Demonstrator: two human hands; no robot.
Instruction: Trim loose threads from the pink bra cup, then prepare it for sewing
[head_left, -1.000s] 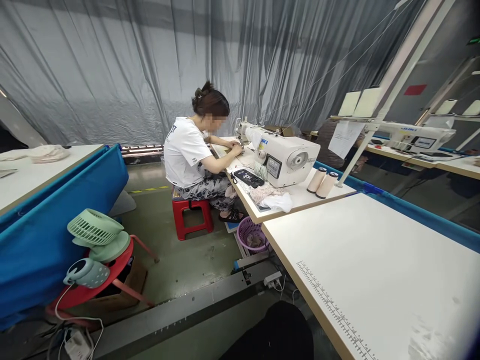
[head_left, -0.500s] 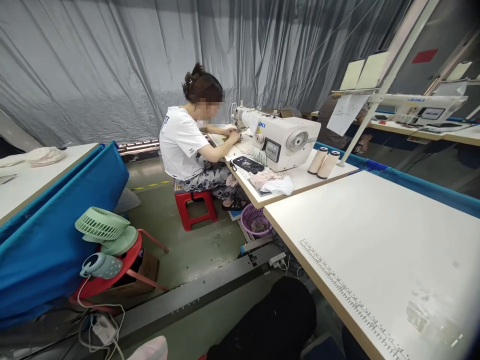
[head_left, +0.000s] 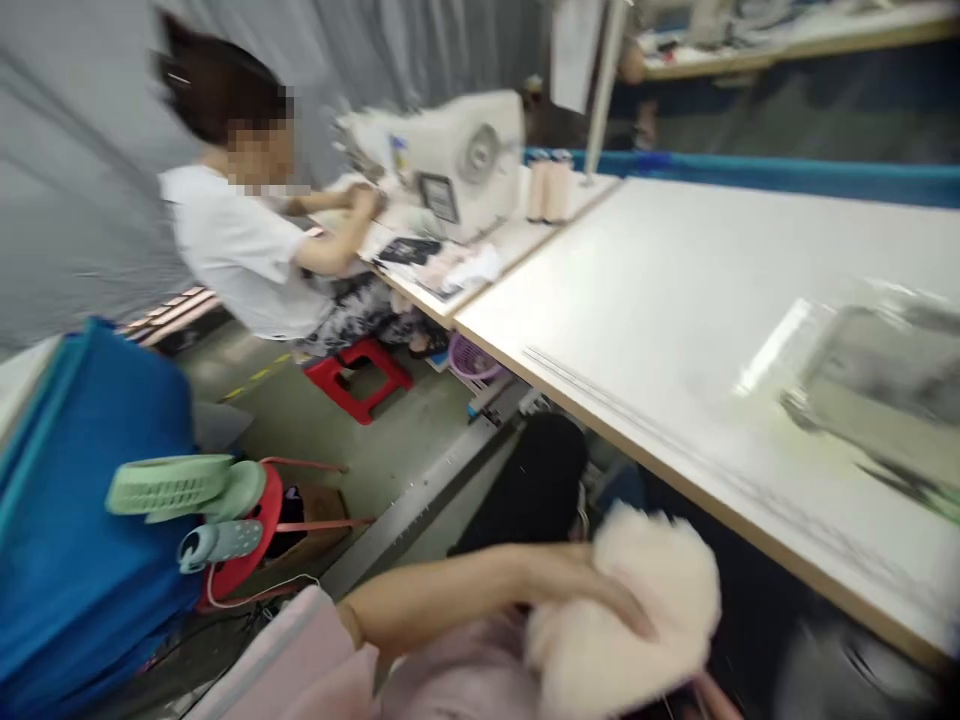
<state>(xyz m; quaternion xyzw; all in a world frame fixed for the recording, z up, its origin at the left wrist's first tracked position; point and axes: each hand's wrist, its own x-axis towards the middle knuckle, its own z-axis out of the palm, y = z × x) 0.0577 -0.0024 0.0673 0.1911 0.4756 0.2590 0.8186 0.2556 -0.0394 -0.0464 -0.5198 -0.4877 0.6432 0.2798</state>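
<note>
My left hand [head_left: 600, 592] reaches in from the bottom, its arm coming out of a pink sleeve [head_left: 300, 650]. It grips a bundle of soft cream fabric [head_left: 637, 640] over my lap, with the fingers laid across the cloth. Motion blurs the fabric's edges, and I cannot make out its shape. A blurred, skin-coloured sliver at the bottom edge, just right of the bundle, may be part of my right hand [head_left: 716, 698]; its fingers are not clear. Beside the bundle runs the edge of the white table [head_left: 637, 300].
A co-worker [head_left: 232, 240] sits on a red stool [head_left: 360, 385] at a sewing machine [head_left: 472, 150]. Thread cones [head_left: 551, 190] stand behind it. A blurred machine bed [head_left: 892, 370] is at the right. A green fan [head_left: 180, 485] and blue bottle [head_left: 225, 543] rest on another stool at the left.
The view has swung down and to the right. My left hand and the cream fabric have come into view, and more of the table at the right shows.
</note>
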